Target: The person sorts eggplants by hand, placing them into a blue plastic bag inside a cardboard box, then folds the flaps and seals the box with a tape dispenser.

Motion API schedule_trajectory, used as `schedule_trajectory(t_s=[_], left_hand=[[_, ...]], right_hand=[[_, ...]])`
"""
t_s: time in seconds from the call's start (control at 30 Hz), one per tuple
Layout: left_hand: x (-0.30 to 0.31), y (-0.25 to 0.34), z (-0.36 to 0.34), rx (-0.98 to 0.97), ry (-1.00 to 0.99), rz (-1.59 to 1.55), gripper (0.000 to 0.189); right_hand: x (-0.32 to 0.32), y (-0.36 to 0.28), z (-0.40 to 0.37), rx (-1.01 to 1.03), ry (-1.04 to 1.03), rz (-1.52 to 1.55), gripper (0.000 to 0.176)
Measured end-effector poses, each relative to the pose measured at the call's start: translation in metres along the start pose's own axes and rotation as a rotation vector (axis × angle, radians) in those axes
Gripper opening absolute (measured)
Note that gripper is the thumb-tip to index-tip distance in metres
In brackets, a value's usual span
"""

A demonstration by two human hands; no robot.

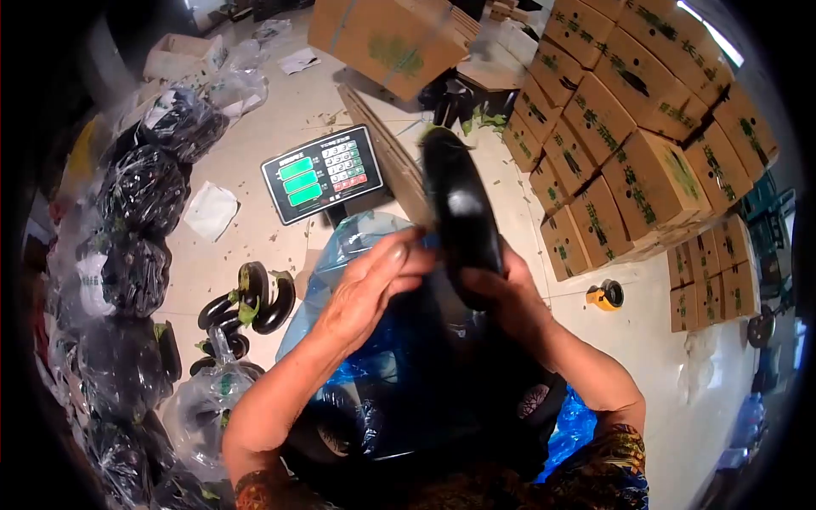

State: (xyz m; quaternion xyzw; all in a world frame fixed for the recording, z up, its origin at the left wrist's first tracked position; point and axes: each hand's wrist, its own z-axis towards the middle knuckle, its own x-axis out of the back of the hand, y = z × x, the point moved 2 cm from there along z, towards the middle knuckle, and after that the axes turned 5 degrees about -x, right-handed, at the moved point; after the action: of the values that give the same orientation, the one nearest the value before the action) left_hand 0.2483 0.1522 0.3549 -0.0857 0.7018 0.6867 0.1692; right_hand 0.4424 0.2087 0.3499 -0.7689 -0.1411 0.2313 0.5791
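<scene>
Hands meet in the middle of the view around a single dark, glossy eggplant (461, 212), which stands nearly upright with its green stem end pointing far and its rounded base near. The right hand (503, 297) is clenched around the lower part of the eggplant, fingers wrapped over its right side and base. The left hand (374, 285) reaches in from the left with its fingers held together and stretched out, their tips touching the eggplant's left flank; whether this hand actually grips it cannot be told. Both hands and the eggplant hover over a blue plastic bag (340, 251), whose open mouth spreads below them and whose dark inside cannot be made out. A patterned sleeve (614, 472) shows at the near right. Just beyond the bag, on the pale floor (272, 119), a weighing scale display (323, 172) sits with green readouts and a keypad. To the near left of the bag, a few loose eggplants (255, 302) lie together on the floor. Along the left edge runs a row of clear bags (144, 191) packed with more dark eggplants. On the right, stacked cardboard boxes (646, 170) with green printing form a wall, and another tilted box (387, 38) sits at the far middle. A small yellow and black tape roll (605, 295) lies on the floor near the foot of the stack.
</scene>
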Motion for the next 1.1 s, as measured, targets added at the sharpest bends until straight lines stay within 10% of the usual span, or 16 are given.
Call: schedule_trajectory(t_s=[0.6,1.1], left_hand=[[0.053,-0.065,-0.045,0.403,0.077,0.322,0.034],[0.052,-0.034,-0.038,0.383,-0.165,0.31,0.042]], right_hand=[[0.165,0.159,-0.08,-0.182,0.531,0.491,0.035],[0.184,0.208,-0.077,-0.536,0.487,0.616,0.043]])
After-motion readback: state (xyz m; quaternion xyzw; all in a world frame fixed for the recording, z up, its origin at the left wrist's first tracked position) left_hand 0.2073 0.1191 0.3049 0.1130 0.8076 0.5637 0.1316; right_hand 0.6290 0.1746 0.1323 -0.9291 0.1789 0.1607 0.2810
